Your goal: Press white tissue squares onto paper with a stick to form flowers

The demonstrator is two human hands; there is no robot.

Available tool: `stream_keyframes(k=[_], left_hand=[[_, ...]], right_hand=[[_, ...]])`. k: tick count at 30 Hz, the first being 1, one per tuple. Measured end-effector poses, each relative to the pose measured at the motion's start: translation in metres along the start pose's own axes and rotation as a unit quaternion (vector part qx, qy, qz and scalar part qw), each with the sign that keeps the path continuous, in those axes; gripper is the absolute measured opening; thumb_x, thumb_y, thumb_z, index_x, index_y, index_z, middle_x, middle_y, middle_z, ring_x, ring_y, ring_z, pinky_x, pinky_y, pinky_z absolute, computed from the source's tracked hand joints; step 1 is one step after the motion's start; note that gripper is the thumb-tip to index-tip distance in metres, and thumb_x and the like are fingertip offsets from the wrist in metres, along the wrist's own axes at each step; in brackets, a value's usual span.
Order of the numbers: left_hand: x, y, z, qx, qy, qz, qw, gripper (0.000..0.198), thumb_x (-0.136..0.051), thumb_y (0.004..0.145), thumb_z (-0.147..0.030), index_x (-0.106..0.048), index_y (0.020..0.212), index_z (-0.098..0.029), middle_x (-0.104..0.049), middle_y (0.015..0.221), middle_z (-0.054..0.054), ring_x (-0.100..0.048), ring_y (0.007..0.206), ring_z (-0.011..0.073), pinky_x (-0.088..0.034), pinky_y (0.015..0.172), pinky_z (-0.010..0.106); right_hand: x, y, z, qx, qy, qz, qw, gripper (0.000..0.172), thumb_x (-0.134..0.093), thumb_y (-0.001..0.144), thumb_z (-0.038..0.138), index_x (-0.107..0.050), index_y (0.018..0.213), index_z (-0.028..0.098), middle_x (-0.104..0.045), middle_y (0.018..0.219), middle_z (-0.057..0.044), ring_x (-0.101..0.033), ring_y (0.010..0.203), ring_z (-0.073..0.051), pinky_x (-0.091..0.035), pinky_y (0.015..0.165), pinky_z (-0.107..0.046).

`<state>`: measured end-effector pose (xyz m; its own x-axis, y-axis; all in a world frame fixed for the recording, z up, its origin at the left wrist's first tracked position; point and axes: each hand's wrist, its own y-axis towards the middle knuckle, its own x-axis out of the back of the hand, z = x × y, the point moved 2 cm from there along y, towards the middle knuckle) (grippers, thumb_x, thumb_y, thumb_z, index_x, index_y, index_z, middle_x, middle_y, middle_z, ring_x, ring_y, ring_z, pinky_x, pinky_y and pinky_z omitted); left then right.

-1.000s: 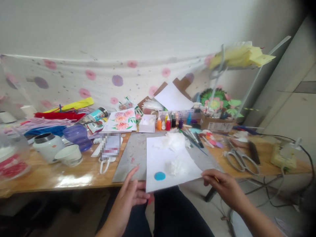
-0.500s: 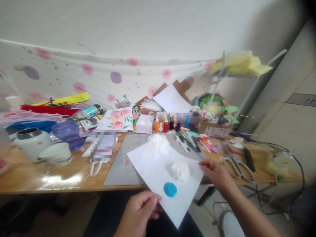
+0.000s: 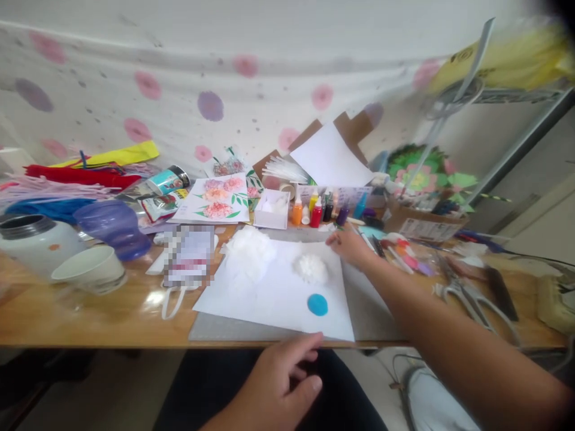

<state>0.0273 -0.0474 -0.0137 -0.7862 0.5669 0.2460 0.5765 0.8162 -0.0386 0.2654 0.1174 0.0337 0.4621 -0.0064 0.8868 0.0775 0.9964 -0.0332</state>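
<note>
Treat the thin, white, rectangular paper sheet [image 3: 269,296] on the flat grey mat [image 3: 215,326] as likely light, easily creased; pinch at bare edges. See left hand [image 3: 285,374] loose, empty; cannot tell the grip of right hand [image 3: 353,248].

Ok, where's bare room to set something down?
Bare wood shows at the front of the table, left of the grey mat. The paper looks bare between the blue disc and its left front corner. It's crowded behind the paper, around the bottles and white box.
</note>
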Motion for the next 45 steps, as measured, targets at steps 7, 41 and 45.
stream_keyframes(k=[7, 41, 45], left_hand=[[0.039, 0.019, -0.023, -0.092, 0.256, 0.02, 0.962, 0.023, -0.048, 0.09, -0.027, -0.07, 0.096, -0.021, -0.07, 0.081, 0.004, -0.064, 0.073, 0.0175, -0.049, 0.067, 0.028], [0.052, 0.152, -0.019, 0.145, 0.098, 0.08, 0.981, 0.013, -0.061, 0.077, -0.029, -0.059, 0.075, -0.017, -0.061, 0.064, 0.0, -0.06, 0.058, 0.0146, -0.043, 0.051, 0.024], [0.053, 0.153, -0.015, 0.131, 0.099, 0.093, 0.982, 0.013, -0.062, 0.076, -0.031, -0.061, 0.073, -0.018, -0.064, 0.066, 0.002, -0.062, 0.063, 0.0172, -0.043, 0.053, 0.025]], right_hand=[[0.01, 0.034, 0.004, 0.054, 0.034, -0.061, 0.996, 0.029, -0.056, 0.091, 0.035, -0.059, 0.113, 0.016, -0.062, 0.115, -0.007, -0.061, 0.099, -0.02, -0.052, 0.085, -0.041], [0.009, -0.015, 0.017, 0.239, 0.399, 0.189, 0.865, 0.03, -0.073, 0.073, 0.041, -0.057, 0.066, 0.017, -0.054, 0.056, 0.006, -0.053, 0.047, -0.007, -0.044, 0.044, -0.018], [0.005, -0.014, 0.018, 0.285, 0.342, 0.16, 0.881, 0.024, -0.073, 0.072, 0.027, -0.059, 0.058, 0.015, -0.061, 0.069, 0.003, -0.056, 0.052, -0.005, -0.045, 0.049, -0.017]])
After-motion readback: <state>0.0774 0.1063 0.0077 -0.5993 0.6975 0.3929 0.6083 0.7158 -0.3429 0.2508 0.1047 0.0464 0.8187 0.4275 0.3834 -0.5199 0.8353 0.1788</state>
